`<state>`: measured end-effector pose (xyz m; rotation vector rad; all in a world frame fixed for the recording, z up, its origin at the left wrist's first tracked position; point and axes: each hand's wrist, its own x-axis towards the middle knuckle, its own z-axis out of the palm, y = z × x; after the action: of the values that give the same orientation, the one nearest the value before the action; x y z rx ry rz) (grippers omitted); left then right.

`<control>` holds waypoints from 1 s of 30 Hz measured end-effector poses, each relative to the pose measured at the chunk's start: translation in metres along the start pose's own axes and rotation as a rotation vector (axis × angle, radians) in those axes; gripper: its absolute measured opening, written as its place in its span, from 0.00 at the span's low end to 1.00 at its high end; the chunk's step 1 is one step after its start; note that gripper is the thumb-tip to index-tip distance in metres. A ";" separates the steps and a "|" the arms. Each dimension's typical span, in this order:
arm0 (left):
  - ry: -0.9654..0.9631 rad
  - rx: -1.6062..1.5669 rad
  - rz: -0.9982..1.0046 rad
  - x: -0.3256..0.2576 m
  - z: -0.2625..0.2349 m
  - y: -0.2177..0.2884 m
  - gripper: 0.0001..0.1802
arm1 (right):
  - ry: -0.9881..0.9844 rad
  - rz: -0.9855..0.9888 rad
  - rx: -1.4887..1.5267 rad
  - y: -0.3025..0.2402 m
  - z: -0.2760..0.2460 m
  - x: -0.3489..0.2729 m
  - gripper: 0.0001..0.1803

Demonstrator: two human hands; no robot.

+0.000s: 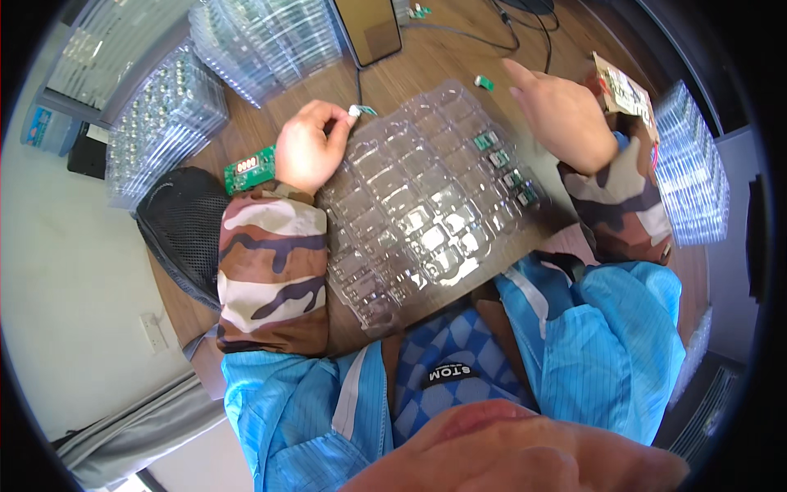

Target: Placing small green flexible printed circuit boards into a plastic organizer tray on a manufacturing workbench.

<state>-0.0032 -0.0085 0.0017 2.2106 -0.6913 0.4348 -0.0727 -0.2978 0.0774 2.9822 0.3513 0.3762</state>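
- My left hand [307, 148] is closed at the fingertips, pinching a small module [358, 110] with a white end and a green tail; I hold it by thumb and forefinger just above the tray's upper left corner, so its body stays free.
- My right hand [561, 115] holds nothing that I can see: forefinger stretched out, the other fingers loosely curled, hovering past the tray's upper right edge. Nearest its fingertip is a loose green part [484, 81] on the table [426, 57], not touched.
- The clear tray [426, 205] lies flat before me, tilted across the table. Most pockets look bare; a short row of green parts [504, 164] sits in the pockets along its right side, under my right wrist, one part to a pocket so they stay apart.
- A green board [249, 168] lies on the table just left of my left wrist, within easy reach.
- Stacks of clear trays [164, 115] stand to the upper left and another stack [693, 164] to the right, out of the way of my arms.
- A black mesh thing [184, 225] sits at the table's left edge beside my left sleeve.
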 end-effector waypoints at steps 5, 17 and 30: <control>-0.025 -0.020 -0.042 -0.001 0.000 -0.004 0.08 | -0.022 0.077 0.201 0.005 0.009 -0.055 0.12; -0.019 0.027 0.011 0.000 0.002 -0.005 0.07 | 0.305 0.300 0.741 0.000 0.072 -0.069 0.07; -0.051 0.001 -0.024 -0.004 -0.003 -0.002 0.07 | 0.239 0.294 0.726 -0.003 0.069 -0.069 0.07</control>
<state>-0.0057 -0.0037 0.0001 2.2354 -0.6916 0.3675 -0.1206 -0.3174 -0.0051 3.7221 0.0659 0.7865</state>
